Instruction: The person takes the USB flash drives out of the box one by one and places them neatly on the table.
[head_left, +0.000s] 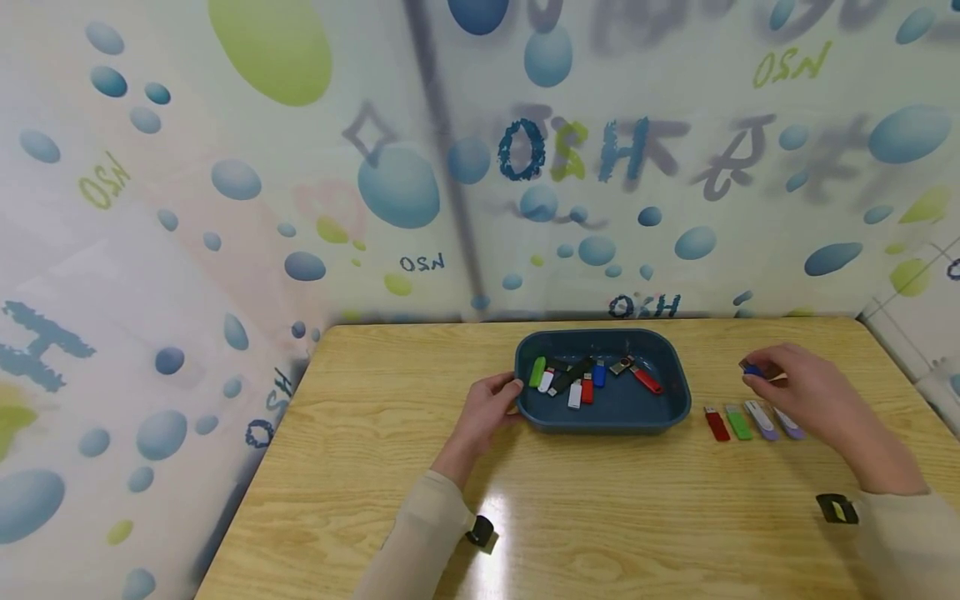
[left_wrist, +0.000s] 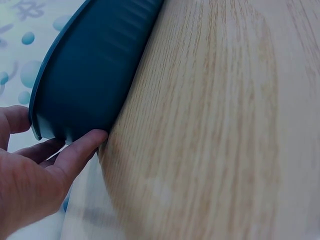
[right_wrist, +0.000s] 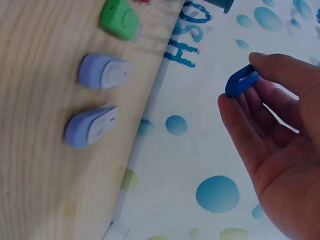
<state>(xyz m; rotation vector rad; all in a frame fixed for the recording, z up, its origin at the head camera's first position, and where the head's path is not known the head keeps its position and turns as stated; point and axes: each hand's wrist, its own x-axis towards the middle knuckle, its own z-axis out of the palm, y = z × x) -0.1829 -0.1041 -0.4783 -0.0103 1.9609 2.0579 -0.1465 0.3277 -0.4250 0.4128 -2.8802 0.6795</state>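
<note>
A dark blue plastic tray (head_left: 600,423) with several USB sticks lies on the wooden table. My left hand (head_left: 486,410) grips its left end; the left wrist view shows the thumb at the rim and fingers against the wall of the tray (left_wrist: 95,70). Between thumb and forefinger my right hand (head_left: 806,392) pinches a blue USB stick (right_wrist: 241,81), held above the table right of the tray. Below that hand is a row: a red USB stick (head_left: 717,425), a green USB stick (head_left: 738,423) and two white-and-purple USB sticks (head_left: 762,420), the rightmost partly hidden by the hand.
Inside the tray are green, white, black, blue and red USB sticks, such as the red one (head_left: 647,381) at its right. A patterned wall covering (head_left: 480,233) rises behind the table (head_left: 360,433). Dark bands with small devices sit at both wrists.
</note>
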